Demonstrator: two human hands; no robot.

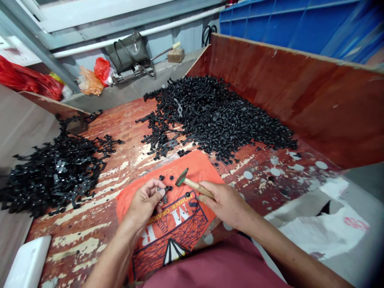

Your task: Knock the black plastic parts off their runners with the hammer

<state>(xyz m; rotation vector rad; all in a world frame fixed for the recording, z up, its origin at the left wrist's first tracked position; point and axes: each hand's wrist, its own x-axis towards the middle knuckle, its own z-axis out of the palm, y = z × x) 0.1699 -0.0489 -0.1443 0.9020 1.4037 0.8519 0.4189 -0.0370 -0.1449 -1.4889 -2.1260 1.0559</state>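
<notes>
Black plastic part (pixel 164 195) pinched in left hand (pixel 146 202) over orange cloth (pixel 177 224). Small hammer (pixel 192 183) gripped by right hand (pixel 225 201), head just right of fingertips (pixel 160 192). Risk, likely: off-line tap striking fingers, loose pieces (pixel 171 177) scattering.

Bright, even light; edges warped.

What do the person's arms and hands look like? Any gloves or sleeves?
No gloves and no sleeves. The left hand and right hand are bare, with bare forearms right to the picture's bottom edge. No rings, watch or bands show. A dark red garment lies between the arms.
</notes>
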